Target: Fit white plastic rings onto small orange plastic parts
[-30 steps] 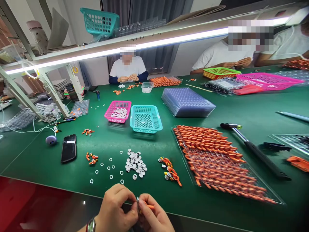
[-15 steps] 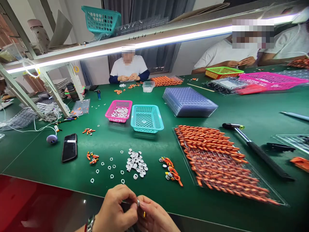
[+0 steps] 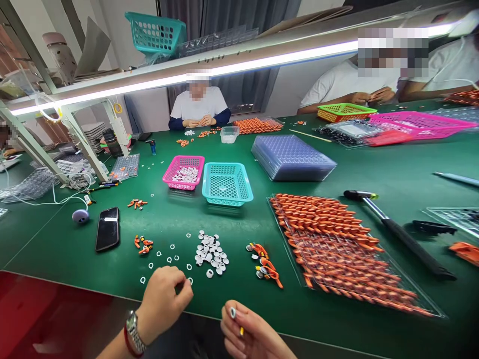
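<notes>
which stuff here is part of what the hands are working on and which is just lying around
In use:
- left hand, reaching at the white rings
- right hand, holding a small part
- white caps
- orange pieces
- tray of orange parts

Lying about:
- phone
- hammer
- teal basket
- pink basket

Counter [image 3: 374,169]: green, long.
Phone [image 3: 107,228]: black, flat near the left edge.
Baskets: pink basket [image 3: 183,172] and teal basket [image 3: 226,184] side by side, mid-counter.
Hammer [image 3: 396,232]: lying toward the right edge.
Tray stack [image 3: 292,157]: clear, behind the teal basket.
Far edge: a seated person [image 3: 198,107].
</notes>
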{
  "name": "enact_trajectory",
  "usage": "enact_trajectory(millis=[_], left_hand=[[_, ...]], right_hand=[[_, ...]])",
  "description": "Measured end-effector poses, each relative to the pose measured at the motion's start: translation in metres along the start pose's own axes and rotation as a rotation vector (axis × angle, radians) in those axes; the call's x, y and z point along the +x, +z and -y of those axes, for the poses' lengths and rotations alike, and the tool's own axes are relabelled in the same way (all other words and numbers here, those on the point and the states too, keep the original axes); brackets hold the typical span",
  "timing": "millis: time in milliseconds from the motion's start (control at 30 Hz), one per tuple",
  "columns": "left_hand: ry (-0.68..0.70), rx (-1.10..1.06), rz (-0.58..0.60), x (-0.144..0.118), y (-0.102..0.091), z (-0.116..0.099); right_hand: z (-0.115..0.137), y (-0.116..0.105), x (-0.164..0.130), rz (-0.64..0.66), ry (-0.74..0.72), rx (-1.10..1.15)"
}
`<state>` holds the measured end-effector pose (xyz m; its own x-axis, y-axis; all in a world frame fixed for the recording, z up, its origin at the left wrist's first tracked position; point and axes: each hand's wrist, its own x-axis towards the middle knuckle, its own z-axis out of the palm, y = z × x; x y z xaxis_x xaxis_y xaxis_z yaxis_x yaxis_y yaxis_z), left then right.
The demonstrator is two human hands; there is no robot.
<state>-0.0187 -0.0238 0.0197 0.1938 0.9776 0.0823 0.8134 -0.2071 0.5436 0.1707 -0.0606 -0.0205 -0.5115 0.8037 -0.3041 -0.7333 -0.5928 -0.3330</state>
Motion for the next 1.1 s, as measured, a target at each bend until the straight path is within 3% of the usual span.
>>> enact_trajectory(millis=[133,433,633,767,967,1100], left_hand=[[0.019,0.035,0.011,0.018,0.000,0.009],[0.047,-0.021,0.103,0.043,0.038,-0.010],[0.026,-0.134,0.105,0.046,0.032,-0.006],[-0.006,-0.269,0.080,0.041,0.028,-0.001],[-0.025,-0.533,0.079,0.022,0.023,-0.002],[-0.079,-0.901,0.100,0.004,0.024,-0.006]], right_hand=[[0.011,-0.011,-0.001,-0.053,-0.137,-0.065],[0.010,-0.014,-0.002,-0.107,-0.196,-0.115],[0.011,-0.013,-0.003,-0.139,-0.215,-0.170],[0.008,-0.010,-0.002,-0.181,-0.300,-0.331],[0.009,0.003,-0.003,-0.185,-0.452,-0.787],[0.005,0.016,-0.005,-0.205,-0.528,-0.883]])
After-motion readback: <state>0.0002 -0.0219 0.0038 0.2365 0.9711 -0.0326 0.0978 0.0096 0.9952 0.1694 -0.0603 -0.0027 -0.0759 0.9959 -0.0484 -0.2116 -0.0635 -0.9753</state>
